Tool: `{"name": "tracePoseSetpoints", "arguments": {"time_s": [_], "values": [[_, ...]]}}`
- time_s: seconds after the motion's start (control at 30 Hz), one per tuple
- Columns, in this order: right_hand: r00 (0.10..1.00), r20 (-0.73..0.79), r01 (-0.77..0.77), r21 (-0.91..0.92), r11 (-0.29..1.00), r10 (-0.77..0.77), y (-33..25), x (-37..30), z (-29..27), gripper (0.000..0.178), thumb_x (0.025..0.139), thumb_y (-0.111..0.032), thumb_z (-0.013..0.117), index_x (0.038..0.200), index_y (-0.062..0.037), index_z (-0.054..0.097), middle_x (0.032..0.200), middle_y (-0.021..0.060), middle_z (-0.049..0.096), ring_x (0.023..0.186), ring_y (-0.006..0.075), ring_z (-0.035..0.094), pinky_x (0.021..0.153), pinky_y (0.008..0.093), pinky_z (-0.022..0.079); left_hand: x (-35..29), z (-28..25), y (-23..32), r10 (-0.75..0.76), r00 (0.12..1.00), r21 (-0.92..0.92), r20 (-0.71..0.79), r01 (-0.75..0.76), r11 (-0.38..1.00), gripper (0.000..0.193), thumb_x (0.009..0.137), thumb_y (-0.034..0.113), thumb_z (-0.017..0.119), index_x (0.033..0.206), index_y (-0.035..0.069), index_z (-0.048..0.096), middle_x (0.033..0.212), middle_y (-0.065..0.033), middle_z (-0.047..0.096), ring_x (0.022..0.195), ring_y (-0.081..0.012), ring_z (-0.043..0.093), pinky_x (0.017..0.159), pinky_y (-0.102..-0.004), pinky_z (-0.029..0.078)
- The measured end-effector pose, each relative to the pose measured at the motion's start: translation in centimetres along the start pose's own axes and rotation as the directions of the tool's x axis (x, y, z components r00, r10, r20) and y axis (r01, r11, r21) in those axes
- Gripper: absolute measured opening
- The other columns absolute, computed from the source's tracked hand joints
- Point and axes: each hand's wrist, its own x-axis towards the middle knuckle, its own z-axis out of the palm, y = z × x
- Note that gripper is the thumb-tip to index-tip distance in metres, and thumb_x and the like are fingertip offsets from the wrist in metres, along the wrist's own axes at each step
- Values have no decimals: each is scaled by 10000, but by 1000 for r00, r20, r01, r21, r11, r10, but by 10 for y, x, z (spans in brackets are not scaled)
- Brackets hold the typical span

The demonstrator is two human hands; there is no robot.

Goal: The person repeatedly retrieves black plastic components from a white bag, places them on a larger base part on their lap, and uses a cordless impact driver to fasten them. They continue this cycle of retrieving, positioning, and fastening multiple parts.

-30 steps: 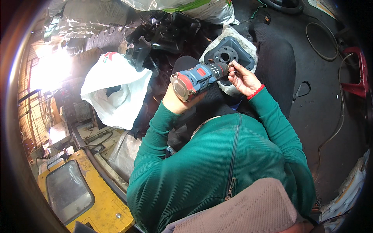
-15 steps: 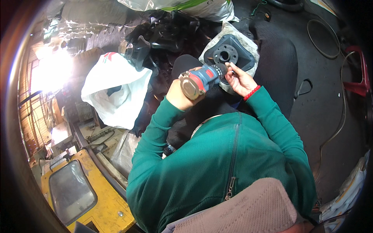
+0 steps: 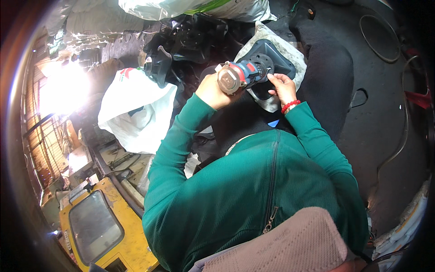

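My left hand [image 3: 212,90] is wrapped around a blue and red cordless drill [image 3: 244,73], its dark chuck pointing right. Beyond the chuck lies a black plastic part [image 3: 283,63] with a square flange and a round, holed hub, partly hidden by the drill. A stained white cloth or sack [image 3: 299,68] is under that part, by my dark-clothed leg. My right hand [image 3: 284,87], with red beads at the wrist, has its fingertips bent together beside the chuck and a small shiny tip. What they pinch, if anything, is too small to tell.
Several black plastic parts [image 3: 192,43] are piled ahead. An opened white bag [image 3: 136,113] stands at my left, with another white and green bag [image 3: 199,8] at the far edge. A yellow machine with a window [image 3: 96,222] is at lower left. A cable [image 3: 404,136] runs across the floor at right.
The drill has shifted slightly right and up over the part, its chuck now covering more of the hub. My right fingers have drawn back a little from the chuck. The view has shifted slightly.
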Motion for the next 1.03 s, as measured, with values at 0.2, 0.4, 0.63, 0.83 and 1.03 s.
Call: {"name": "tracePoseSetpoints", "arguments": {"time_s": [0.2, 0.4, 0.63, 0.83, 1.03], "values": [[999, 43, -7, -52, 999, 9, 8, 11, -2, 292, 833, -249, 713, 978, -13, 619, 781, -17, 600, 682, 69, 566, 530, 221, 505, 26, -24, 21, 43, 988, 150, 148, -66, 986, 325, 726, 138, 711, 1028, 50, 626, 900, -139, 668, 829, -302, 657, 755, -364, 519], [998, 53, -28, -37, 999, 30, 3, 10, -2, 208, 849, -222, 692, 906, -37, 615, 772, -17, 612, 669, 63, 571, 522, 227, 504, 38, -29, 32, -80, 973, 222, 217, 30, 974, 347, 713, 180, 712, 1012, 38, 605, 867, -157, 661, 813, -323, 651, 738, -389, 522], [996, 80, -46, -34, 998, 48, 3, 13, -4, 276, 825, -219, 718, 924, 17, 616, 708, -3, 602, 601, 59, 550, 499, 235, 510, 46, -31, 34, -121, 963, 193, 243, 74, 978, 373, 706, 249, 715, 1009, 57, 614, 866, -167, 666, 843, -334, 653, 768, -396, 523], [998, 42, -48, -30, 998, 50, 4, 10, -2, 285, 815, -227, 728, 941, 5, 621, 695, -21, 588, 620, 42, 544, 513, 227, 507, 51, -32, 29, -33, 968, 213, 248, -21, 977, 348, 706, 246, 719, 985, 60, 626, 851, -143, 671, 823, -326, 656, 738, -383, 532], [996, 69, -57, -91, 994, 63, -5, 7, -5, 233, 827, -217, 721, 938, -45, 609, 691, -63, 559, 601, 7, 509, 516, 173, 474, 53, -27, 17, 5, 956, 252, 293, -82, 964, 330, 720, 245, 711, 989, 70, 635, 872, -154, 673, 841, -318, 659, 740, -384, 533]]}}
